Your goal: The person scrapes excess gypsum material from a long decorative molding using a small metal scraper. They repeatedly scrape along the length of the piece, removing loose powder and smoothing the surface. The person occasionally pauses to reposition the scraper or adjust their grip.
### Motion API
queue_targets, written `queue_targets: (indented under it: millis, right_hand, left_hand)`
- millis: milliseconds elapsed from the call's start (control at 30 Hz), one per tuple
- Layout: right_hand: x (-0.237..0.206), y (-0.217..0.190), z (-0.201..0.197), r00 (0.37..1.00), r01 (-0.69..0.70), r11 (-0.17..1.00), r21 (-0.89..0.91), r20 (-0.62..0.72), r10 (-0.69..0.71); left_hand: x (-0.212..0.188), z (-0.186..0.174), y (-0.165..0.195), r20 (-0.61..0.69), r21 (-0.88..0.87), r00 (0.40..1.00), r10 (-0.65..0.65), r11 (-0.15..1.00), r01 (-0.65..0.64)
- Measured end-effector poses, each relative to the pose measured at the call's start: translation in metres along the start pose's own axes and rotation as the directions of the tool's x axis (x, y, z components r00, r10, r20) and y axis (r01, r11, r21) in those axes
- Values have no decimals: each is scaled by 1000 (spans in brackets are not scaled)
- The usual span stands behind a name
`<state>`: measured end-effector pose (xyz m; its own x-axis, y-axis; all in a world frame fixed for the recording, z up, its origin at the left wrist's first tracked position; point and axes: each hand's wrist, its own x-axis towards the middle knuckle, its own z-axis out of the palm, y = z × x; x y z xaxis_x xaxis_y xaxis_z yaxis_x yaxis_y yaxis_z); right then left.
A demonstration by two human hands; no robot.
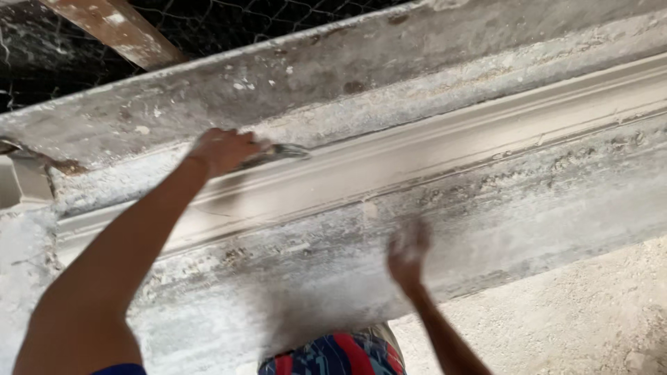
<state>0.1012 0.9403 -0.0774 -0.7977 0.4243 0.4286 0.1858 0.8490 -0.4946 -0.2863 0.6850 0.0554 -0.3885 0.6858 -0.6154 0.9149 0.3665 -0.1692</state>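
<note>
Left hand [221, 149] clamps a trowel [278, 152] on the mostly formed plaster cornice [431, 149]; blurred right hand [408, 251] hangs empty, fingers loosely apart; surrounding plaster remains rough.

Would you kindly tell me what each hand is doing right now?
Left hand: closed on a metal trowel, pressed to the plaster moulding.
Right hand: blurred, holding nothing visible; open or closed cannot be told.

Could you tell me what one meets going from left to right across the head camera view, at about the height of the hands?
The raised left hand pressed against the moulding → the grey metal trowel blade it holds → the blurred right hand lower down → the long pale plaster cornice moulding running on to the right edge.
</note>
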Motion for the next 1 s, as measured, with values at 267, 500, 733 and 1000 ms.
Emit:
queue_targets:
  millis: [267,500,733,1000]
  right_hand:
    - [56,185,-55,996,-89,932,-352,-31,83]
    - [63,178,-59,949,-264,896,-357,72,308]
    - [63,176,-60,938,-306,890,-339,52,342]
    - [58,181,-54,986,-152,922,-355,16,169]
  left_hand:
    - [51,-40,22,56,21,998,-1,1000,0]
    - [216,-138,143,-184,-95,969,165,978,-185]
    - [160,-117,118,-319,-87,936,146,979,-182]
    - [157,-105,95,-35,87,987,156,984,-153]
